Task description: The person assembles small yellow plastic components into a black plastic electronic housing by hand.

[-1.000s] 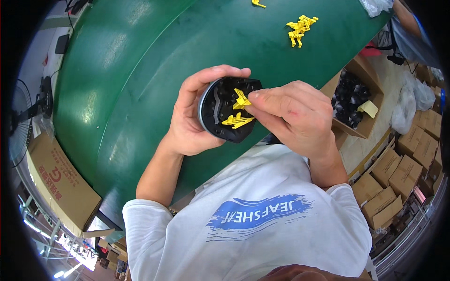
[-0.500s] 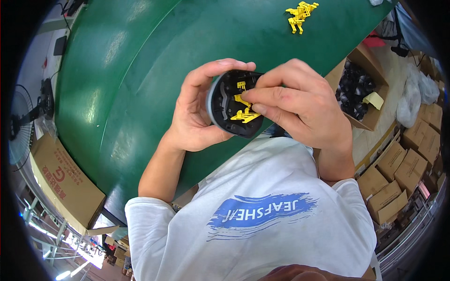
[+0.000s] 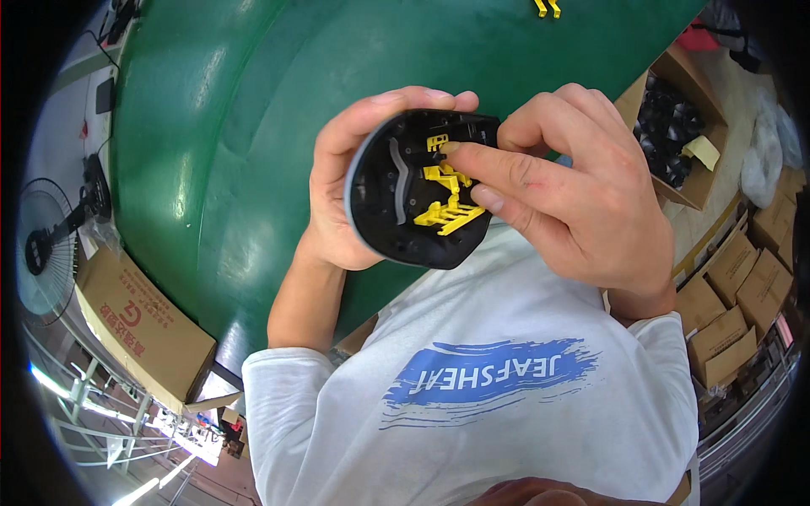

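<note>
My left hand [image 3: 342, 169] is wrapped around a black plastic shell [image 3: 384, 215] with a rounded grey rim, its hollow inside facing up. In the shell sits a yellow plastic part [image 3: 451, 215] with slats and small clips, its upper end a little square frame. My right hand [image 3: 582, 181] reaches in from the right, index fingertip pressed near that frame. The thumb touches the part's right side by the shell's edge, so the part lies between the two fingertips. Its other fingers are curled, and their tips are partly hidden.
More yellow plastic parts [image 3: 547, 8] lie at the far edge of view on the green table [image 3: 253, 169]. To the right stands an open carton [image 3: 713, 164] of black pieces, with cardboard boxes [image 3: 734, 278] beyond. A fan [image 3: 51, 244] and another carton [image 3: 143, 325] are on the left.
The shell looks larger and is turned more open to view. My right index finger has shifted up along the yellow part, away from the thumb. The loose yellow parts have slid toward the upper edge.
</note>
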Available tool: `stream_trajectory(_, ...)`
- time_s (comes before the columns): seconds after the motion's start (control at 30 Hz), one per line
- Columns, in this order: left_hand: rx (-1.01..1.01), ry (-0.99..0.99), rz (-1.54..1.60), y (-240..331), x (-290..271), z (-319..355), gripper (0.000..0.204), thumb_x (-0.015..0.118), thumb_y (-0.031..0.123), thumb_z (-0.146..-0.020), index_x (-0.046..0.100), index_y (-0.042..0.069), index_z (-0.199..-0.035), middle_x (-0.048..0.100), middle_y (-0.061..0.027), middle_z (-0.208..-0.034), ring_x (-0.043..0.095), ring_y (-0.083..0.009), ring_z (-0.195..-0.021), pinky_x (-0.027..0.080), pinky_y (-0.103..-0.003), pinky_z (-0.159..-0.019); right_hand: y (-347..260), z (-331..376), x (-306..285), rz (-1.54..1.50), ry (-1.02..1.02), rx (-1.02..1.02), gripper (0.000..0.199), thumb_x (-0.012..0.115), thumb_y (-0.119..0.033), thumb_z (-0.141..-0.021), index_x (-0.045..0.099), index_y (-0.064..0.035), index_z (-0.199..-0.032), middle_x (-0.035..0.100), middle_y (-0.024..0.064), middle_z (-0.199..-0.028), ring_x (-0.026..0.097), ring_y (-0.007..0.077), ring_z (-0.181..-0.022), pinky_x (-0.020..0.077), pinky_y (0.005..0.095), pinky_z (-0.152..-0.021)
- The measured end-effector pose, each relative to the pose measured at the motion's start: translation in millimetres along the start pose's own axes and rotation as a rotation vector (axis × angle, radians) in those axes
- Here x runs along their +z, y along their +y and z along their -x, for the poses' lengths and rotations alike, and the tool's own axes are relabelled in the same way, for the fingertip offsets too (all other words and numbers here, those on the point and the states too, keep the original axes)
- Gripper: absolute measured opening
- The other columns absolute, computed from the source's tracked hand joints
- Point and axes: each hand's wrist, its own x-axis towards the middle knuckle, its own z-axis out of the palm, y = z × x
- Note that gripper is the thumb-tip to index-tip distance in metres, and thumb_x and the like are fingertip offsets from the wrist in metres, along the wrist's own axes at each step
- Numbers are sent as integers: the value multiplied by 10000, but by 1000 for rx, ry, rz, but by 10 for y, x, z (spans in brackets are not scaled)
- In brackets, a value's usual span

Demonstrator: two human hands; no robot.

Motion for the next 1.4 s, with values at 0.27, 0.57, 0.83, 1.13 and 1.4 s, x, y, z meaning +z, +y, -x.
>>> stream_trajectory(0.27, -116, 158, 331, 43, 64, 87, 888, 890, -9, -859, 428, 170, -1596, 553, -245, -1549, 539, -506, -1461, 508, -653, -1197, -26, 15, 146, -89, 109, 0, 362, 872, -128, -789, 856, -98, -1149, 628, 32, -867, 594, 250, -838, 464, 412, -820)
stream_trajectory(0.57, -165, 167, 397, 70, 37, 36, 676, 790, 128, -1008, 458, 174, -1595, 566, -202, -1568, 510, -512, -1487, 504, -659, -1202, 39, 24, 138, -102, 56, 33, 291, 863, -159, -856, 868, -112, -1143, 583, 15, -845, 585, 237, -842, 474, 437, -950)
stream_trajectory(0.83, -252, 253, 675, 182, 98, 12, 617, 691, 208, -1084, 412, 206, -1634, 530, -219, -1589, 451, -527, -1526, 507, -682, -1193, 24, 48, 121, -173, 98, 1, 271, 833, -142, -886, 867, -103, -1152, 605, 4, -822, 597, 201, -804, 434, 524, -1161)
stream_trajectory(1.13, -368, 448, 144, 1283, -656, 1027, 1263, 981, 476, -642, 387, 47, -1671, 594, -232, -1282, 656, -355, -1048, 519, -506, -988, 822, -29, -245, 279, 313, 93, 151, 822, -203, -951, 840, -116, -1073, 726, 20, -873, 697, 232, -890, 467, 461, -1097)
stream_trajectory(1.4, -112, 1407, -149, 2788, 357, 4292, 864, 761, 489, -899, 489, 27, -1577, 645, -208, -1369, 658, -322, -1017, 551, -457, -927, 1247, -520, -69, 294, 195, 40, 355, 878, -188, -921, 764, -29, -1217, 762, 172, -1150, 724, 371, -1065, 567, 446, -954)
